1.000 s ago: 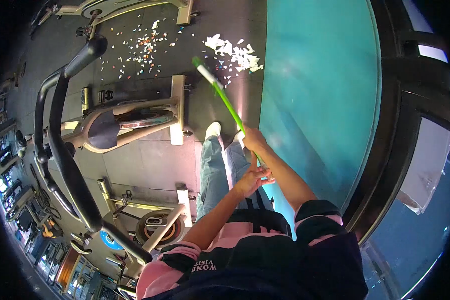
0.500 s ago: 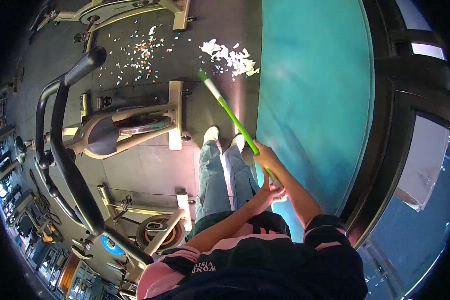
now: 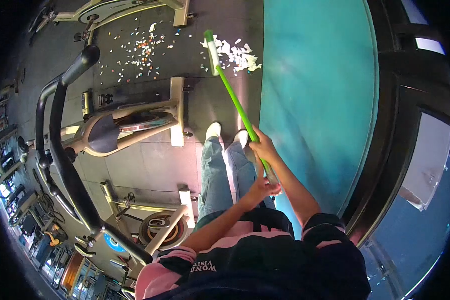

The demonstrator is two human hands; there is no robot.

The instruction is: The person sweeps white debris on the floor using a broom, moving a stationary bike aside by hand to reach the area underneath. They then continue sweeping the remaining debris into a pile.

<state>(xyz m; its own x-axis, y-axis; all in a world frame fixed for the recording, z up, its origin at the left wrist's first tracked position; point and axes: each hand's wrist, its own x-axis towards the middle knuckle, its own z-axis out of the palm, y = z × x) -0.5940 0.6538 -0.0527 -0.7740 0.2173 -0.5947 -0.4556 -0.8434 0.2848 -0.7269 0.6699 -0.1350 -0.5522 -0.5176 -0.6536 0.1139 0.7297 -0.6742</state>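
The broom (image 3: 238,103), green and partly white, is gripped by left fingers (image 3: 273,189) and right fingers (image 3: 257,133).

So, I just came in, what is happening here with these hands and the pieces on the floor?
A person holds a long green-handled broom in both bare hands: the left hand at the near end, the right hand farther along the handle. The broom's white-and-green head is at the left edge of a cluster of torn white scraps on the dark floor. Smaller white and coloured bits lie scattered farther left, not gathered.
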